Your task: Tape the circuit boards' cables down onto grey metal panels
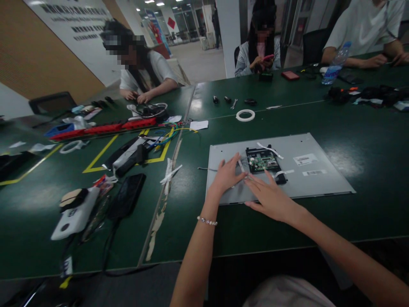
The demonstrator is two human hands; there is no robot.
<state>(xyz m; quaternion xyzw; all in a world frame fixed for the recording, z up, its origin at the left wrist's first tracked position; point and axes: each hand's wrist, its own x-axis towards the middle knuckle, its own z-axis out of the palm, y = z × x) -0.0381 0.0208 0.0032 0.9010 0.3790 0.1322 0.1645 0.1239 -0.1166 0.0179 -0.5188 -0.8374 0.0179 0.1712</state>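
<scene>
A flat grey metal panel point(319, 170), with two white labels on its back, lies on the green table in front of me. Near its middle sits a green circuit board point(263, 163) in a black frame. White tape strips cross the frame, one at its upper right and one at its lower right. My left hand point(227, 174) rests on the panel left of the frame, thumb and fingers apart, beside another white tape strip point(240, 165). My right hand point(268, 194) lies with fingers stretched out just below the frame, its fingertips close to my left thumb.
A white tape roll point(245, 115) and a small wrench point(234, 104) lie beyond the panel. To the left are a black adapter point(127, 195), a white power bank point(75, 213) and red strips point(105, 128). Several people sit across the table; a water bottle point(336, 64) stands far right.
</scene>
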